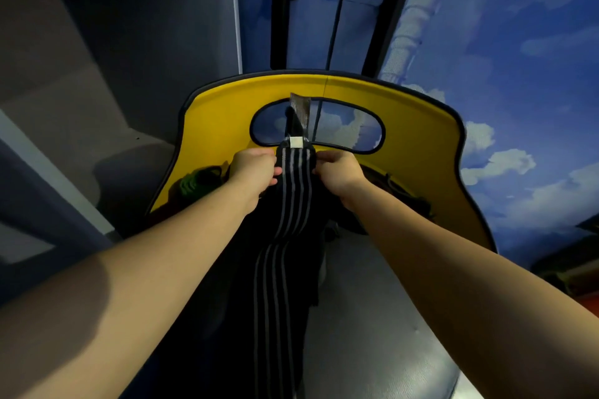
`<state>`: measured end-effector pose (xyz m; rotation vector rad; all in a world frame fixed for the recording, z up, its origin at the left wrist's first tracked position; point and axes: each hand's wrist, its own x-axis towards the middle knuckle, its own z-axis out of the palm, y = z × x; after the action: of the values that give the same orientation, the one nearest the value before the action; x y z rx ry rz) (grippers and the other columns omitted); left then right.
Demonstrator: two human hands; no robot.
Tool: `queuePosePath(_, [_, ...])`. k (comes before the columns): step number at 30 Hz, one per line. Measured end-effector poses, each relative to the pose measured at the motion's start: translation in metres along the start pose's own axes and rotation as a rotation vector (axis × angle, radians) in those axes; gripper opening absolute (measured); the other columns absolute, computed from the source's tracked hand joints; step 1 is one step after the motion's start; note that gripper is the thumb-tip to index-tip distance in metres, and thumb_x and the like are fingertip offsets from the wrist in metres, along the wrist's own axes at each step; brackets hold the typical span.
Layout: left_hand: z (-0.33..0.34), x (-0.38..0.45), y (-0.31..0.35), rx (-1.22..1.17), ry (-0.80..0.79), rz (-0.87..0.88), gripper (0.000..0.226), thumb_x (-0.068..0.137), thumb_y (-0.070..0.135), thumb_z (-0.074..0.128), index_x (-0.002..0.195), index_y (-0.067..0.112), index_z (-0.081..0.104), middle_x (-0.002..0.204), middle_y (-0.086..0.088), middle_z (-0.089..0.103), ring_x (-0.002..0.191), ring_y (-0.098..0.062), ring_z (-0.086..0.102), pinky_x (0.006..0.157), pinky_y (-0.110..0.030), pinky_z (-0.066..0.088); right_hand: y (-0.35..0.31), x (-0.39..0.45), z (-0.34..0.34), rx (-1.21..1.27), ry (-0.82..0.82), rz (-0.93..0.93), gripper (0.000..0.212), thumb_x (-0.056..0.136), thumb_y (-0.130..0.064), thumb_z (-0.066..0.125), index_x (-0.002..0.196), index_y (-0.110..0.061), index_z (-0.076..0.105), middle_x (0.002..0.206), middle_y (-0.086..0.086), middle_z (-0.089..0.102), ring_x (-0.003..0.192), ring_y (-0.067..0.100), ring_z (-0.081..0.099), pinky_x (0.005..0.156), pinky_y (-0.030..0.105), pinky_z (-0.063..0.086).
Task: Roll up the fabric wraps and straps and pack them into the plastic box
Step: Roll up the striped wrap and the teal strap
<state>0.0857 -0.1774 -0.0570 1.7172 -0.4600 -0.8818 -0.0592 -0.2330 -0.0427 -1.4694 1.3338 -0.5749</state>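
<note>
Subject item: one black fabric wrap (291, 210) with grey lengthwise stripes, lying at centre frame and running from the bottom edge up to the middle. Its far end carries a small white tab (296, 142) and a grey mesh-like strip (300, 110) that stands up beyond it.

Hands: the left hand (254, 168) and right hand (338, 172) sit just beside each other at the wrap's far end, one at each edge, fingers curled onto the cloth. Both grip the wrap; neither is free.

Step in hand, as judged: the start of rolling, with the end gathered between both hands. No completed roll is visible.

Surroundings: a yellow panel (405, 126) with dark edging and an oval cut-out stands behind the hands. A green object (194, 183) lies at its lower left, partly in shadow. A grey padded surface (372, 317) occupies the lower right. A sky-and-cloud mural (518, 74) fills the upper right.

The plastic box is not identifiable in this view.

Next move, as judged: turn the gripped end over evenly, keeping both edges aligned so the stripes stay straight and the roll stays tight.
</note>
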Motion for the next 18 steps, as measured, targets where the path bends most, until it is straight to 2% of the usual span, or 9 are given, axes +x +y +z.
queuePosePath(2, [0.000, 0.000, 0.000, 0.023, -0.003, 0.007, 0.029, 0.100, 0.009, 0.051, 0.125, 0.012, 0.066, 0.107, -0.002, 0.069, 0.091, -0.017, 0.072, 0.078, -0.032, 0.061, -0.002, -0.004, -0.001, -0.048, -0.046, -0.032, 0.029, 0.096, -0.003, 0.052, 0.117, -0.013, 0.069, 0.113, 0.007, 0.072, 0.105, 0.026, 0.068, 0.098, 0.044, 0.055])
queuePosePath(5, [0.001, -0.002, 0.002, 0.069, -0.028, 0.016, 0.032, 0.099, 0.008, 0.048, 0.127, 0.014, 0.065, 0.114, -0.003, 0.070, 0.088, -0.015, 0.072, 0.080, -0.034, 0.062, -0.002, -0.010, -0.002, -0.057, -0.109, -0.043, 0.037, 0.097, -0.001, 0.048, 0.128, -0.011, 0.064, 0.118, 0.007, 0.071, 0.108, 0.026, 0.068, 0.099, 0.044, 0.055])
queuePosePath(8, [0.000, -0.008, 0.003, 0.118, -0.040, 0.037, 0.035, 0.099, 0.011, 0.053, 0.132, 0.016, 0.063, 0.097, 0.005, 0.068, 0.091, -0.017, 0.072, 0.088, -0.039, 0.060, -0.004, -0.018, -0.004, -0.164, -0.104, -0.080, 0.047, 0.095, 0.002, 0.040, 0.135, -0.012, 0.060, 0.122, 0.004, 0.067, 0.113, 0.025, 0.064, 0.101, 0.042, 0.053])
queuePosePath(10, [-0.003, -0.013, 0.001, 0.126, -0.055, 0.057, 0.037, 0.098, 0.013, 0.056, 0.135, 0.014, 0.062, 0.087, 0.010, 0.064, 0.094, -0.020, 0.071, 0.092, -0.042, 0.059, -0.007, -0.026, -0.007, -0.220, -0.083, -0.111, 0.051, 0.094, 0.004, 0.038, 0.140, -0.010, 0.056, 0.127, 0.002, 0.063, 0.115, 0.020, 0.059, 0.100, 0.032, 0.049])
queuePosePath(12, [-0.007, -0.021, 0.000, 0.123, -0.066, 0.060, 0.037, 0.097, 0.013, 0.057, 0.134, 0.014, 0.062, 0.088, 0.008, 0.065, 0.095, -0.020, 0.071, 0.093, -0.042, 0.059, -0.008, -0.034, -0.008, -0.256, -0.079, -0.138, 0.054, 0.093, 0.005, 0.039, 0.143, -0.010, 0.053, 0.136, 0.002, 0.059, 0.120, 0.019, 0.055, 0.098, 0.026, 0.044])
queuePosePath(14, [-0.011, -0.033, -0.003, 0.116, -0.065, 0.059, 0.034, 0.096, 0.012, 0.057, 0.130, 0.013, 0.065, 0.094, 0.004, 0.069, 0.094, -0.020, 0.071, 0.092, -0.042, 0.059, -0.005, -0.044, -0.009, -0.309, -0.070, -0.159, 0.057, 0.092, 0.004, 0.040, 0.146, -0.011, 0.050, 0.144, 0.007, 0.056, 0.133, 0.024, 0.051, 0.103, 0.027, 0.040])
queuePosePath(18, [-0.022, -0.069, -0.010, 0.075, -0.065, 0.043, 0.027, 0.098, 0.008, 0.053, 0.120, 0.012, 0.069, 0.103, -0.004, 0.071, 0.095, -0.021, 0.071, 0.085, -0.036, 0.061, 0.010, -0.072, -0.010, -0.458, -0.076, -0.248, 0.047, 0.096, -0.005, 0.044, 0.140, -0.014, 0.057, 0.138, 0.008, 0.062, 0.129, 0.025, 0.055, 0.102, 0.027, 0.043])
